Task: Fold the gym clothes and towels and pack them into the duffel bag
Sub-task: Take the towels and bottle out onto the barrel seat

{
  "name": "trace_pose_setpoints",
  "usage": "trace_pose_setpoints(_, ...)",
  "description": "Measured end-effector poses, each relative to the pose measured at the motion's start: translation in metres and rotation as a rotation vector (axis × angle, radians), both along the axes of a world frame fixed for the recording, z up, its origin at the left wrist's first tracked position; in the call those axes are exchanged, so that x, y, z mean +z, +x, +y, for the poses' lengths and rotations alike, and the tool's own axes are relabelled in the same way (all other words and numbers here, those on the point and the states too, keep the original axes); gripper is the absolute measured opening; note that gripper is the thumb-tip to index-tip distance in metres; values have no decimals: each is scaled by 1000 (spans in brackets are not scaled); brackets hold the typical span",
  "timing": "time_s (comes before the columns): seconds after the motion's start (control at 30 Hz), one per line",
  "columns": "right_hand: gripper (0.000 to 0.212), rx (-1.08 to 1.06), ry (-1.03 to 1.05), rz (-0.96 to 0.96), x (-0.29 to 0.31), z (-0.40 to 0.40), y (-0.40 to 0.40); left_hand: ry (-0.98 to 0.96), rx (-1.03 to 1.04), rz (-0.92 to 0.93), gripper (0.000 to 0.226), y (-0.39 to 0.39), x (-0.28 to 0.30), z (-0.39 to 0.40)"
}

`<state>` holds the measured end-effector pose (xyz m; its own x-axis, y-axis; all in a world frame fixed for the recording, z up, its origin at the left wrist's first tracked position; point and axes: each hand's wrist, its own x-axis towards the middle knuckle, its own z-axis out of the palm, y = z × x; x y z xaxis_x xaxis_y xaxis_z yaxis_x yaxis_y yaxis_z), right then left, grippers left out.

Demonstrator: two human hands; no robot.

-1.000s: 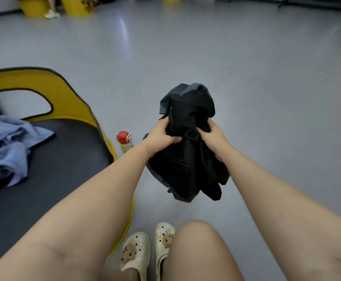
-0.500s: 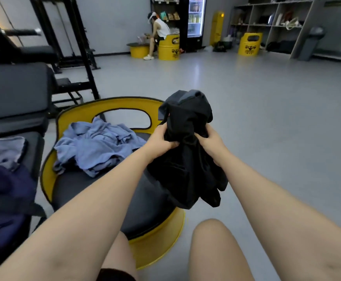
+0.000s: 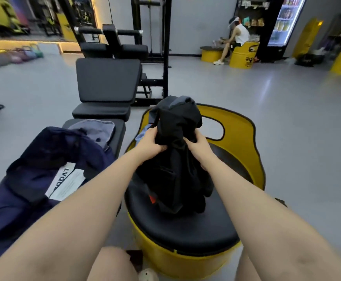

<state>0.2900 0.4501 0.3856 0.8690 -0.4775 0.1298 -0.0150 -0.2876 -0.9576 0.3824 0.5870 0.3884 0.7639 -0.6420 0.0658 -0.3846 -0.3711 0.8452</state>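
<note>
A crumpled black garment [image 3: 177,159] with a grey lining hangs in front of me over the yellow drum seat [image 3: 246,151]. My left hand [image 3: 150,144] grips its left side and my right hand [image 3: 199,146] grips its right side, both with curled fingers. Its lower end touches the seat's black cushion [image 3: 185,226]. A navy duffel bag [image 3: 38,175] lies open on the bench at my left, a white label [image 3: 64,182] showing inside. A grey cloth [image 3: 96,128] lies just behind the bag. A sliver of blue fabric [image 3: 143,131] peeks out behind my left hand.
A black weight bench [image 3: 106,84] and a rack [image 3: 151,47] stand behind the bag. A person sits on a yellow drum [image 3: 242,55] at the far right by a lit fridge [image 3: 283,21]. Grey floor spreads to the right. My knees are at the bottom edge.
My view has swung left and up, from the floor to the drum seat, the bench and the bag. Both hands keep the same grip on the black garment, which is now over the seat.
</note>
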Motion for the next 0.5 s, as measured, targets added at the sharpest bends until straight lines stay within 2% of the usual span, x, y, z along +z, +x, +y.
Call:
trace_pose_setpoints(0.17, 37, 50, -42, 44, -23, 8, 68, -15, 100, 26, 58, 53, -24, 15)
trace_pose_setpoints(0.37, 28, 73, -73, 70, -81, -5, 114, 111, 216, 88, 72, 91, -89, 7)
trace_pose_setpoints(0.5, 56, 92, -180, 245, -121, -14, 116, 250, 263, 135, 86, 88, -128, 7)
